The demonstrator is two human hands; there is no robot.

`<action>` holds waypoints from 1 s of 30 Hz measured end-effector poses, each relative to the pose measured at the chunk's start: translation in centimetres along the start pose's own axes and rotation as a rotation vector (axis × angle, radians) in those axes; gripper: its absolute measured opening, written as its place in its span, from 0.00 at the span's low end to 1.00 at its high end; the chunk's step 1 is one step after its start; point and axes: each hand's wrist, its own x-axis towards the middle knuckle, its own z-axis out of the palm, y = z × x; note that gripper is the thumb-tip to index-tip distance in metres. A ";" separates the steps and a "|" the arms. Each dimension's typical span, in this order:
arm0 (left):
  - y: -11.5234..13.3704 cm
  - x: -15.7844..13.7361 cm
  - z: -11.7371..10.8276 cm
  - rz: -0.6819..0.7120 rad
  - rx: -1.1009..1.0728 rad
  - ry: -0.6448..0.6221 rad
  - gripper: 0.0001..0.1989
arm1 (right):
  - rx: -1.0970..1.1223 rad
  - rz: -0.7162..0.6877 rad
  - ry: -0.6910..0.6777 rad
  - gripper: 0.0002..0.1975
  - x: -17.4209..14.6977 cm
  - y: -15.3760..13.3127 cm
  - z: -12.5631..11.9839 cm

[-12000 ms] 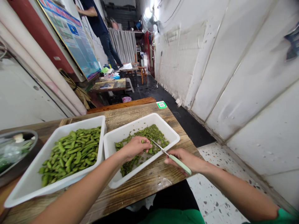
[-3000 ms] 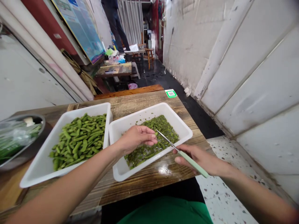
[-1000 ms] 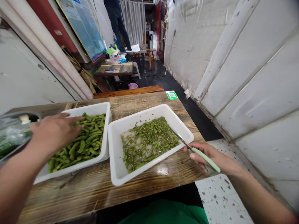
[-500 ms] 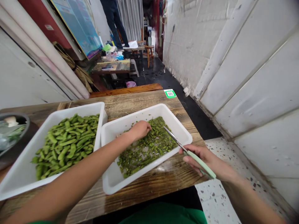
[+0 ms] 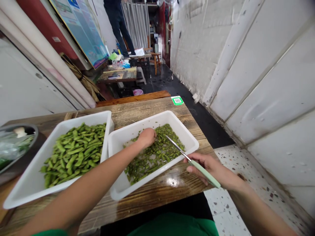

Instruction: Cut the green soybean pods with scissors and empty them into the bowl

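Scissors (image 5: 197, 166) in right hand (image 5: 216, 168); left hand (image 5: 147, 137) over green bits (image 5: 164, 150).

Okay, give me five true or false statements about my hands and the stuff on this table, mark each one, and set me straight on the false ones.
1. Your right hand holds scissors with a pale green handle. True.
2. Your left hand is in the tub of whole pods. False: it is at the tub of small green bits, its fingertips mostly hidden; the tub of whole pods is farther left.
3. The two tubs are different colours. False: both are white.
4. A green-edged QR-code sticker sits at a far corner of the wooden table. True.
5. The dark bowl stands to the right of both tubs. False: the bowl is at the far left.
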 end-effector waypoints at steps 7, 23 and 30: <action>2.2 -4.0 -2.3 -0.069 -0.910 -0.160 0.16 | 0.046 0.006 0.004 0.20 0.3 1.4 -0.5; 4.1 -7.9 -3.4 0.049 -0.793 0.077 0.15 | -0.054 0.021 -0.041 0.19 -0.1 0.9 0.1; 1.7 -8.0 -4.4 0.108 -0.282 -0.102 0.10 | 0.005 0.023 0.058 0.19 -0.6 1.0 -0.7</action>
